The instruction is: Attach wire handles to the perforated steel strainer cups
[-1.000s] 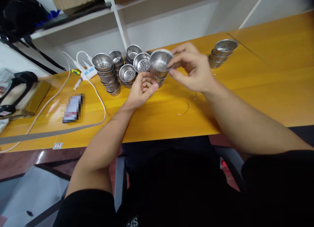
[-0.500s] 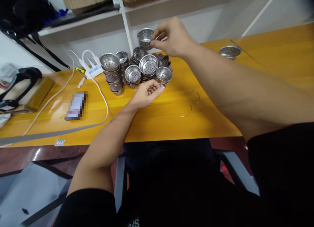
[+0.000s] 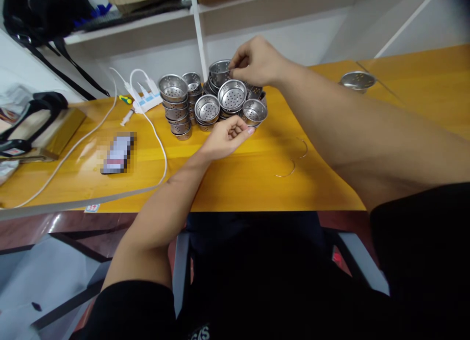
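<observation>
**A Yellow Table Under a White Shelf**

A long yellow wooden table (image 3: 235,183) fills the middle of the frame. Behind it stands a white wall (image 3: 279,36). A white shelf (image 3: 147,29) runs along the top, held by a white post (image 3: 200,34). The floor (image 3: 33,281) at the lower left is grey and shiny.

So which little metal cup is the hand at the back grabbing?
Find the long yellow table and the cluster of shiny holed cups stacked near its far edge, by the white shelf post. The one you want is the cup at the very back of the cluster. It is the only one with the right hand pinching its rim.
</observation>
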`<act>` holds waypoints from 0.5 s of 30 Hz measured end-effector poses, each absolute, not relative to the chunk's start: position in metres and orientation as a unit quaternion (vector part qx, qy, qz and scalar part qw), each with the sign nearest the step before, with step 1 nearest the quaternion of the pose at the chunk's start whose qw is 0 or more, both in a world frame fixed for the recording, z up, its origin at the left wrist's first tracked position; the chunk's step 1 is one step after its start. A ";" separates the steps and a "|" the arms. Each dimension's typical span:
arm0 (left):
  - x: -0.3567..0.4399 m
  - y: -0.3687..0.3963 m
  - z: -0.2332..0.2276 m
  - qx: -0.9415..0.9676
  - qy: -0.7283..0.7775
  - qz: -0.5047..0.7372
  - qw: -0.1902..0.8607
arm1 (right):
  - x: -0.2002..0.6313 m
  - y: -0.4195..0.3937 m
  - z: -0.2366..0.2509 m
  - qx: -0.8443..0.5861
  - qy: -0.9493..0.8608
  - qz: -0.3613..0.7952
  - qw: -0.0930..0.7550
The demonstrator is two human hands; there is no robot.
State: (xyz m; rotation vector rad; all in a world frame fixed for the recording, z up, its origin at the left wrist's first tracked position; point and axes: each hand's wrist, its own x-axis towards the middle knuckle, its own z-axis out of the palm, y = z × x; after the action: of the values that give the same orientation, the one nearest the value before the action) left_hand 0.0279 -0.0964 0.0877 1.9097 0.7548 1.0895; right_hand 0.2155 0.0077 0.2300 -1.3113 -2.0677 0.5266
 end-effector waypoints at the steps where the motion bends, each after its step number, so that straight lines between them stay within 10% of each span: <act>1: 0.028 -0.096 0.088 0.754 0.301 0.427 0.399 | 0.215 0.007 0.229 -0.499 -0.783 0.203 0.312; 15: 0.027 -0.097 0.087 0.755 0.308 0.424 0.395 | 0.245 0.003 0.229 -0.509 -0.761 0.178 0.360</act>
State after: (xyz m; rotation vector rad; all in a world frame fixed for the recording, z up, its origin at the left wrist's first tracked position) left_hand 0.0268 -0.0966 0.0873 1.9131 0.7802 1.0746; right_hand 0.2446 0.0032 0.2295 -1.3130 -1.9608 0.4591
